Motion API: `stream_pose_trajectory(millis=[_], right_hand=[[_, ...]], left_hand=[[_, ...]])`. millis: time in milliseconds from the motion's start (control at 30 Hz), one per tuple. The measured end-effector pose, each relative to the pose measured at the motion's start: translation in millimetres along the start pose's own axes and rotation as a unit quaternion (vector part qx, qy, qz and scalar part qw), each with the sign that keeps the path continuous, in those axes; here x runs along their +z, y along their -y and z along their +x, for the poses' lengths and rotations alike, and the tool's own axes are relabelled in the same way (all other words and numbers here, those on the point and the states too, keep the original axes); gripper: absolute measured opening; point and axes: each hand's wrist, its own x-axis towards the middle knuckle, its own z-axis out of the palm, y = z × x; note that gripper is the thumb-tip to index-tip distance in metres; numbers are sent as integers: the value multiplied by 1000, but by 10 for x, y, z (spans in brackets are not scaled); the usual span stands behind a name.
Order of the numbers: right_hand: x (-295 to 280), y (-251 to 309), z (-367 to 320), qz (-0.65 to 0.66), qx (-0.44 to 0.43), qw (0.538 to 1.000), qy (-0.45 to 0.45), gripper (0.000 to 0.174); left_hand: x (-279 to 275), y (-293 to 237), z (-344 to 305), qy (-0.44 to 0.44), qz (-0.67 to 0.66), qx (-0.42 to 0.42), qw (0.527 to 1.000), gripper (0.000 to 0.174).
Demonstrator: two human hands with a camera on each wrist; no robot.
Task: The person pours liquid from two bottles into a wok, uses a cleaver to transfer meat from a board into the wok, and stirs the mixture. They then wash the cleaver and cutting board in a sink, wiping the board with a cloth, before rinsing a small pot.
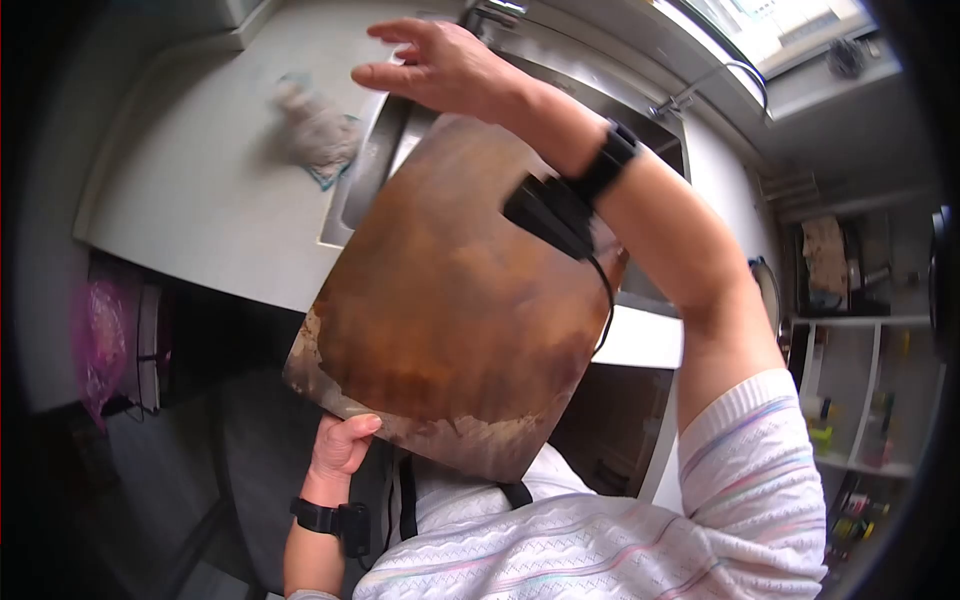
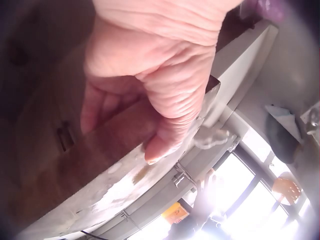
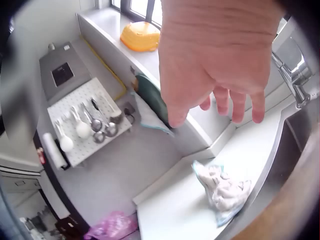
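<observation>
A large rectangular panel [image 1: 460, 290], stained brown with pale worn patches along its near edge, tilts across the front of the sink [image 1: 345, 215]. My left hand [image 1: 342, 445] grips its near left edge, thumb on the upper face and fingers round the side. In the left wrist view the same hand [image 2: 155, 65] pinches the panel's thick brown edge [image 2: 85, 160]. Above the panel's far end, my right hand [image 1: 440, 68] hangs in the air with its fingers extended, holding nothing. A crumpled cloth [image 1: 318, 135] lies on the counter to its left, also seen below the right hand [image 3: 215, 65].
Behind the sink stands a faucet [image 1: 495, 12]. A pegboard [image 3: 87, 122] with ladles and spoons hangs on the wall, and an orange container [image 3: 141, 36] sits on the windowsill. A pink plastic bag [image 1: 102, 335] hangs at the left, and shelves [image 1: 865, 395] stand at the right.
</observation>
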Motion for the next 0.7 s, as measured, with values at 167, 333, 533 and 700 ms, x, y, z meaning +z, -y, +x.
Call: stream_pose_trajectory(millis=[167, 333, 533, 700], right_hand=[[-686, 132, -1935, 132, 268, 948, 107, 30], [-533, 306, -3744, 344, 643, 683, 52, 35], [379, 525, -3708, 649, 521, 547, -89, 53], [521, 624, -3610, 691, 498, 487, -194, 55]], left_hand=[[28, -37, 5, 21, 8, 5, 1000, 72], [-5, -104, -11, -2, 73, -28, 997, 63], [56, -433, -87, -9, 243, -133, 961, 59], [-67, -765, -56, 33, 345, -225, 911, 43]])
